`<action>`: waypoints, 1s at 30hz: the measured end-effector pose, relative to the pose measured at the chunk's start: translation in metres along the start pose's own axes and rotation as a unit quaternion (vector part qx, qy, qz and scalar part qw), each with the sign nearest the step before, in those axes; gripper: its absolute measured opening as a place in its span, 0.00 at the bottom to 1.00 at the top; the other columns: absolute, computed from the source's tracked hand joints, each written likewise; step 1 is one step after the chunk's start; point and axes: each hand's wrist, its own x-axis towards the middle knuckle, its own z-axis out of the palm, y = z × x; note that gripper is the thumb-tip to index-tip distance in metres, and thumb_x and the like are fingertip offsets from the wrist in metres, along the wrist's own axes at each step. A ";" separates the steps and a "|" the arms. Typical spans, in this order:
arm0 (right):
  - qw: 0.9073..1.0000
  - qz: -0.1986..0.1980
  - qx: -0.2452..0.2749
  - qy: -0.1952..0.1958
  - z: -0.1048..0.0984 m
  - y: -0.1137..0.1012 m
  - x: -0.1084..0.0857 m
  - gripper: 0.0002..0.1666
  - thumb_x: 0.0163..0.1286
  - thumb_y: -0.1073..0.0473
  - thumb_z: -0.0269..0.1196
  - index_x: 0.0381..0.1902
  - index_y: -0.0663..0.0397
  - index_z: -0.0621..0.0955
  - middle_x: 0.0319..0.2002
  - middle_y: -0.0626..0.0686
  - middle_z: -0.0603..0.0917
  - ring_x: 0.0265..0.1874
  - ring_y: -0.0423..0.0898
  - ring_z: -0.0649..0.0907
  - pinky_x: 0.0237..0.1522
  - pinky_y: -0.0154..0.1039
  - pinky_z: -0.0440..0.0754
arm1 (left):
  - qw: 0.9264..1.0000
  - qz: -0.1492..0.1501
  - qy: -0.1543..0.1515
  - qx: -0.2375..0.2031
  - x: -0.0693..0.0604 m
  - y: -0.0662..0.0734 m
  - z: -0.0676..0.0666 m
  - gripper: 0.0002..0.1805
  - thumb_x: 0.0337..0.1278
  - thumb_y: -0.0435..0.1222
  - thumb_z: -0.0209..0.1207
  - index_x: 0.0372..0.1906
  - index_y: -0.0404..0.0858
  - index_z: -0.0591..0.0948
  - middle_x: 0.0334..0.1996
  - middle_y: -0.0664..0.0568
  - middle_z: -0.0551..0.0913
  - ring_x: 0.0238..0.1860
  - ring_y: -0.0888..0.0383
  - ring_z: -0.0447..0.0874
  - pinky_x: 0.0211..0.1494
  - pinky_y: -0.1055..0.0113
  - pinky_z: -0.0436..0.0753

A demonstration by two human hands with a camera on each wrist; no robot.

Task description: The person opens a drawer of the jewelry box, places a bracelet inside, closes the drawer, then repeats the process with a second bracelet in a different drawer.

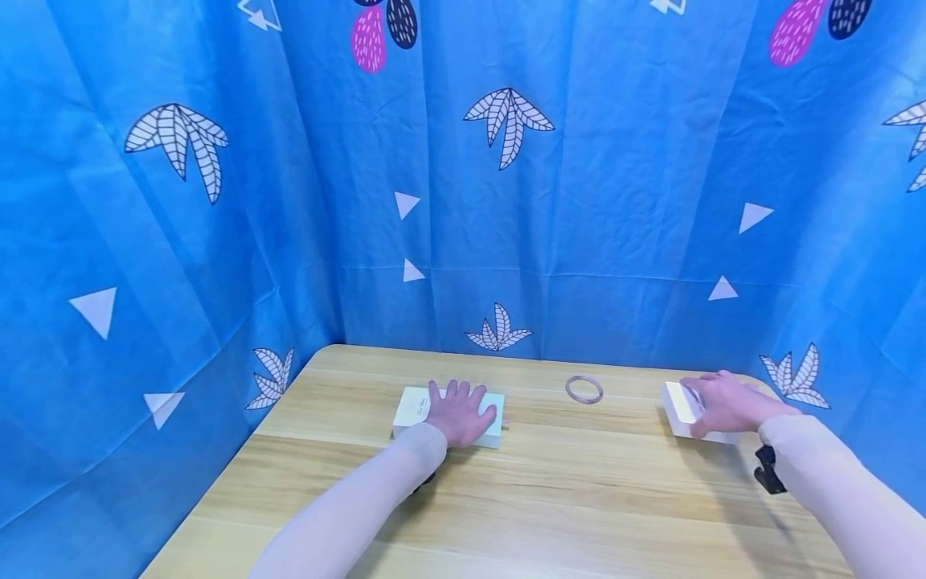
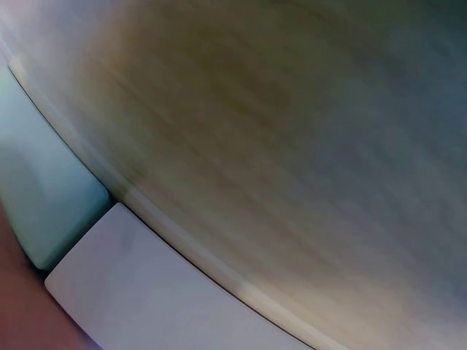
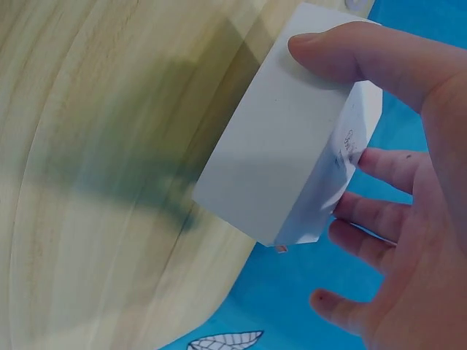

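Observation:
My left hand (image 1: pixel 459 414) lies on top of a small box with its fingers spread. The box has a white part (image 1: pixel 410 408) and a mint green part (image 1: pixel 494 434); the frames do not settle whether these are one box or two. Close up in the left wrist view, the white part (image 2: pixel 168 292) meets the mint green part (image 2: pixel 55 179) at a narrow seam. My right hand (image 1: pixel 731 404) grips a white box (image 3: pixel 270 131), thumb on one broad side and fingertips against the other. That box is tilted over the table, with a shadow beneath it.
A thin pale ring, like a bangle (image 1: pixel 583 389), lies between the two hands on the wooden table (image 1: pixel 579 498). Beside the mint green part shows a small pinkish tab (image 1: pixel 506 425). A blue patterned curtain (image 1: pixel 615 201) hangs behind the table's far edge and along both sides.

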 end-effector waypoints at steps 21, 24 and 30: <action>1.000 -0.013 -0.016 -0.004 0.004 -0.021 0.000 0.56 0.47 0.36 0.76 0.68 0.60 0.74 0.61 0.71 0.76 0.56 0.67 0.73 0.51 0.73 0.73 | 1.000 0.003 0.003 0.005 -0.004 0.001 -0.003 0.38 0.71 0.65 0.28 0.76 0.52 0.63 0.73 0.46 0.66 0.76 0.41 0.57 0.73 0.26 0.41; 1.000 -0.015 -0.017 -0.001 0.003 -0.024 0.000 0.56 0.47 0.35 0.76 0.67 0.60 0.74 0.61 0.71 0.76 0.55 0.66 0.73 0.51 0.73 0.72 | 1.000 0.004 0.004 0.004 -0.007 0.003 -0.006 0.37 0.71 0.64 0.30 0.76 0.51 0.63 0.72 0.46 0.67 0.75 0.41 0.58 0.73 0.26 0.42; 1.000 -0.015 -0.013 0.000 0.000 -0.032 0.000 0.56 0.47 0.32 0.76 0.67 0.58 0.75 0.61 0.70 0.76 0.54 0.64 0.74 0.49 0.70 0.76 | 1.000 0.009 0.010 0.004 -0.011 0.005 -0.012 0.36 0.72 0.63 0.30 0.75 0.51 0.64 0.71 0.45 0.68 0.74 0.42 0.60 0.73 0.27 0.44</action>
